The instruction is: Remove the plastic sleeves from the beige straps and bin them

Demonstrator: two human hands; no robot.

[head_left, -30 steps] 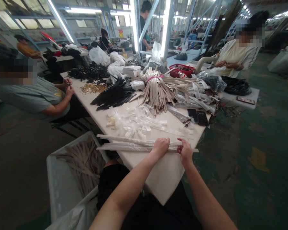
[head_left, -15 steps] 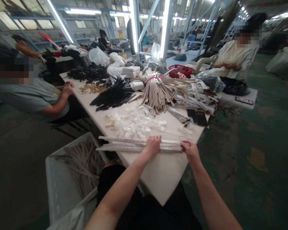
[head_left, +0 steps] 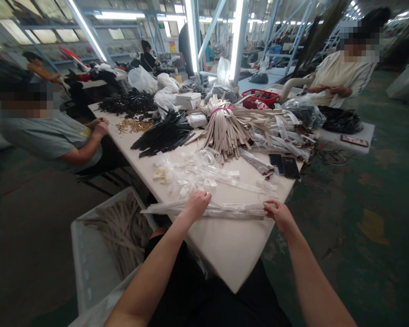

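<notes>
Several long, pale strips (head_left: 235, 210) lie side by side across the near part of the table, some with a whitish, film-like sheen. My left hand (head_left: 197, 204) is closed around them near the middle of their length. At their right end, my right hand (head_left: 278, 214) pinches the tips between thumb and fingers. Beyond both hands lies a loose heap of clear and white plastic strips (head_left: 197, 172). Farther back stands a beige strap bundle (head_left: 223, 127), tied with a pink band.
Black straps (head_left: 163, 134), gold-coloured pieces (head_left: 134, 126) and a red basket (head_left: 260, 98) occupy the far table (head_left: 221, 250). Two dark phones (head_left: 284, 166) lie near its right edge. A white crate (head_left: 85, 268) of straps stands at lower left. Co-workers sit left and right.
My left hand has slid left along the strips, which now lie closer together at their left end. My right hand stays at the right end. The whole view has shifted slightly.
</notes>
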